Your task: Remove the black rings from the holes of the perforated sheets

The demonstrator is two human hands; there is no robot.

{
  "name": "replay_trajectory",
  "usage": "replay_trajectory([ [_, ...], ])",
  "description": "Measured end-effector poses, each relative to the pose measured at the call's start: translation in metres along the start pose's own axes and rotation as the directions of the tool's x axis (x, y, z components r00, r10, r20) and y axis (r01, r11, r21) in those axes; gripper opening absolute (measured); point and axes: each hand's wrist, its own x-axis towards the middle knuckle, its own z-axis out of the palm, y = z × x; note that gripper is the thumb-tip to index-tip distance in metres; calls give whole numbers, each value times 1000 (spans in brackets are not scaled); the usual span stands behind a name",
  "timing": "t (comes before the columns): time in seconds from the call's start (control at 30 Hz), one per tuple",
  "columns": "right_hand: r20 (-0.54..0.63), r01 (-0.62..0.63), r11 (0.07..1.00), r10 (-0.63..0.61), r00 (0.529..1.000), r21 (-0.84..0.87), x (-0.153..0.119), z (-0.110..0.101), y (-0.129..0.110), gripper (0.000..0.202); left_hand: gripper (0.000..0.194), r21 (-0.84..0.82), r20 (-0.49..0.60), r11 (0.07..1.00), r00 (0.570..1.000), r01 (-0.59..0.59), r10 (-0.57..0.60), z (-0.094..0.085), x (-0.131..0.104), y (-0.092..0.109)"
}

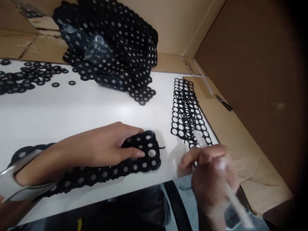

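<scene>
A folded black sheet with rows of round holes (125, 169) lies along the near edge of the white table. My left hand (106, 144) is on it, thumb and forefinger curled around its right part. One hole near the thumb tip is wider than its neighbours. A thin black thread sticks out from the sheet's right end. To the right, my right hand (214, 173), smeared by motion, is closed around a long white stick-like tool (200, 138). A small dark spot shows at its fingertips, too blurred to name. Just beyond that hand lies a black lattice of rings (185, 112).
A heaped pile of black perforated sheets (113, 45) stands at the back, partly under clear plastic. Loose black rings (40, 73) lie at the back left. Cardboard (240, 144) borders the table's right side, with a dark knife-like tool (224, 102) on it.
</scene>
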Motion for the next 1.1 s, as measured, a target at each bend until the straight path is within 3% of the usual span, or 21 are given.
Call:
replay_trajectory([
  [0.07,116,-89,993,80,990,76,1,-8,-1,51,14,-2,0,1000,1000,14,-14,2,0,0],
  [0.13,202,-189,980,172,964,66,0,-13,-1,52,13,-9,-5,1000,1000,10,-10,4,0,0],
  [0.27,338,-235,972,218,916,10,0,-19,2,20,14,24,-26,1000,1000,0,1,5,0,1],
  [0.37,414,-194,981,170,894,17,1,-22,1,12,15,53,-45,999,999,3,-1,6,-1,1],
  [0.47,442,-194,980,151,884,53,1,-24,-1,7,17,48,-44,999,999,9,-7,6,-2,1],
  [0.6,467,-269,962,215,857,51,-4,-20,-4,10,17,52,-57,999,998,11,-8,6,-2,0],
  [0.83,378,-322,946,312,872,-38,-12,-8,-11,18,19,54,-74,998,997,13,-9,8,-1,-2],
  [0.97,467,-287,956,280,839,-57,-12,-7,-7,13,19,27,-60,999,998,29,-27,7,-2,-3],
  [1.1,480,-274,962,248,841,-17,-13,-6,-1,15,20,5,-76,1000,997,27,-27,6,-3,-1],
])
